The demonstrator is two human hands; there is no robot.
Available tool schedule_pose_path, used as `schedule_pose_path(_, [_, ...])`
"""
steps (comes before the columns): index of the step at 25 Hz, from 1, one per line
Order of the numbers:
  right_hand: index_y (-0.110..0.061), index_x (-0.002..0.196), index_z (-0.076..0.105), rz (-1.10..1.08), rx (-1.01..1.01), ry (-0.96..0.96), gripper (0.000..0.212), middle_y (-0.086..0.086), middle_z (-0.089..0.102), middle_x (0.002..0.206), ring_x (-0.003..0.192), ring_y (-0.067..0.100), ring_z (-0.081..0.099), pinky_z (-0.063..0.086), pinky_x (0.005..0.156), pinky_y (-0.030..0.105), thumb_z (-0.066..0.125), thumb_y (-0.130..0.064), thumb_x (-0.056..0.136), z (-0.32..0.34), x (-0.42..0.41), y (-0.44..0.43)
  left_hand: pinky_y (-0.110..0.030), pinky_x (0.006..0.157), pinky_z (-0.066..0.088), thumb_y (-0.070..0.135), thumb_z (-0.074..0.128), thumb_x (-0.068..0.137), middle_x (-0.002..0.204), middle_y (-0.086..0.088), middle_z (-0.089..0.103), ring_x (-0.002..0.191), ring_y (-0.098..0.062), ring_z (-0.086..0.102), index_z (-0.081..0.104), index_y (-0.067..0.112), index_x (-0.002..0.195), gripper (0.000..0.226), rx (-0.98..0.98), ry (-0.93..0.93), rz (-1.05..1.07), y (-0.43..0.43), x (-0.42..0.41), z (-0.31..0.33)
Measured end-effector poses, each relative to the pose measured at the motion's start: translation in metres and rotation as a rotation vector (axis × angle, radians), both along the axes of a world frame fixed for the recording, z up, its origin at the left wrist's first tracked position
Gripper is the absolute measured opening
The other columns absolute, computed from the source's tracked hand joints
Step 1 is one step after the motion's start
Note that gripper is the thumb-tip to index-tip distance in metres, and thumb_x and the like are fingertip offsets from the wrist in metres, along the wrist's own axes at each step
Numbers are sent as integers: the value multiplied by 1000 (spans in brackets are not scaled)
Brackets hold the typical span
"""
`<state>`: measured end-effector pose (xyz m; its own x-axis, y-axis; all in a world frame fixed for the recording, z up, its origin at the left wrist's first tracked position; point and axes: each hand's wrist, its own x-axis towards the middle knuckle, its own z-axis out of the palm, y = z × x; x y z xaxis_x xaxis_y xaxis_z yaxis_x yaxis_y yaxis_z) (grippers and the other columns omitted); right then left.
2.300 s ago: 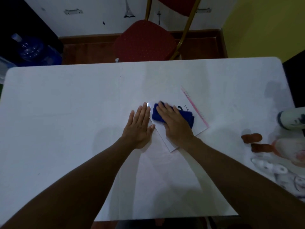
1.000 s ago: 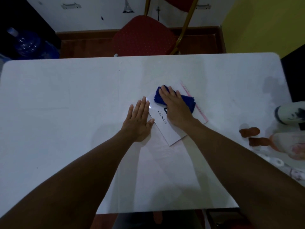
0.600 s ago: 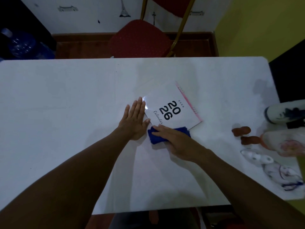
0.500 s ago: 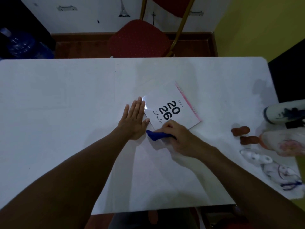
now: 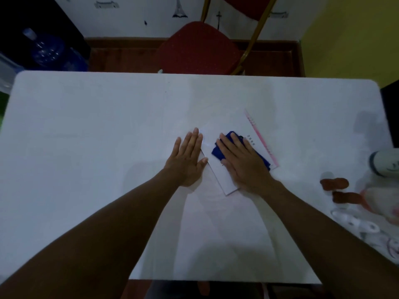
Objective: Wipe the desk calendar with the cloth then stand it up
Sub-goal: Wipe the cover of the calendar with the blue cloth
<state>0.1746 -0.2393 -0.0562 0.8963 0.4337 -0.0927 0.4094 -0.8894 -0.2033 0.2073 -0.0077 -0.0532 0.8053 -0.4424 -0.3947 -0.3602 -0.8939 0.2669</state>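
Both hands are down flat on the white desk [image 5: 86,147], side by side near its middle. Left hand [image 5: 187,159] lies open, palm down, fingers stretched and close together, its thumb side and fingertips touching the left edge of the calendar [image 5: 224,180] — pinning that edge, by the look of it. Right hand [image 5: 243,162] is open too, palm down, fingers spread a little, pressed on top of a blue cloth [image 5: 218,151]; it is not closed around the cloth, only flattening it against the calendar's face.

The calendar lies flat on the desk, turned at a slant so that one corner points toward the person and its pink-edged binding [image 5: 262,140] runs along the far right side. Most of its white cover is hidden under the right hand and the cloth; a small row of print shows just beyond the fingertips, too small to read. The cloth sticks out past the fingers on the left and again along the right side of the hand, all of it within the calendar's outline.

Off at the right end of the desk sit a few blurred things — two reddish-brown lumps [image 5: 334,183], something white and rounded [image 5: 386,161], some pale clutter I cannot make out. Beyond the far edge stands a red chair [image 5: 198,47], and a blue water bottle [image 5: 48,50] sits in the dim left corner.
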Motion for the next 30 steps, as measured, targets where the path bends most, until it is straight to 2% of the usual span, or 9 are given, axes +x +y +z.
schedule_pose_path(4, [-15,162,22,-102,-9,44,56,5,19,171,157,30,16,21,125,53,28,-32,110,3,65,3,-47,122,-9,52,14,102,162,-7,-27,149,-22,-25,-21,13,154,73,-16,-6,3,0,-1,2])
schedule_pose_path(7, [-15,163,20,-104,17,30,55,3,17,172,158,28,12,19,126,51,26,-30,110,-1,63,15,-47,122,-8,53,12,102,163,-7,-26,149,-22,-24,-21,14,153,73,-24,-9,1,1,-2,2])
schedule_pose_path(13, [-20,164,17,197,39,37,55,-4,15,172,159,19,5,9,128,43,26,-33,111,-2,-27,-1,-47,122,-9,56,4,99,160,-6,-31,147,-21,-28,-25,16,151,72,-13,12,-3,2,-1,1])
schedule_pose_path(16, [-20,162,26,311,50,52,54,-3,21,171,159,21,11,10,128,43,32,-30,110,0,-22,-33,-47,122,-8,53,10,101,161,-7,-29,148,-22,-27,-24,14,152,72,-23,-8,-7,2,-1,1])
schedule_pose_path(18, [-16,161,30,222,2,32,55,3,25,169,157,26,18,18,125,46,37,-26,108,3,12,-39,-48,122,-7,52,12,101,162,-8,-26,149,-23,-25,-21,13,153,72,-30,-24,-9,2,-2,1])
schedule_pose_path(21, [-12,161,26,-42,-27,54,55,8,24,169,156,32,20,22,123,53,37,-23,108,7,58,-15,-47,122,-8,52,13,102,162,-8,-26,149,-22,-24,-21,13,153,73,-16,-19,-9,2,-2,1])
schedule_pose_path(24, [-11,162,23,-194,13,35,57,7,21,170,157,31,15,21,124,53,38,-23,108,1,43,16,-46,122,-9,53,12,102,162,-7,-28,148,-22,-26,-22,13,153,73,8,-12,-14,1,-1,0])
schedule_pose_path(27, [-14,163,21,-125,44,-10,58,4,18,171,159,27,10,18,126,50,38,-25,108,-1,-19,26,-45,122,-12,54,9,101,161,-7,-30,147,-21,-28,-22,13,153,73,30,6,-19,2,1,-2])
schedule_pose_path(30, [-19,164,16,-32,47,50,58,-1,12,172,159,22,3,10,128,45,33,-28,109,6,-75,26,-45,122,-11,54,8,101,161,-8,-29,148,-22,-25,-22,13,153,72,14,9,-23,2,0,3])
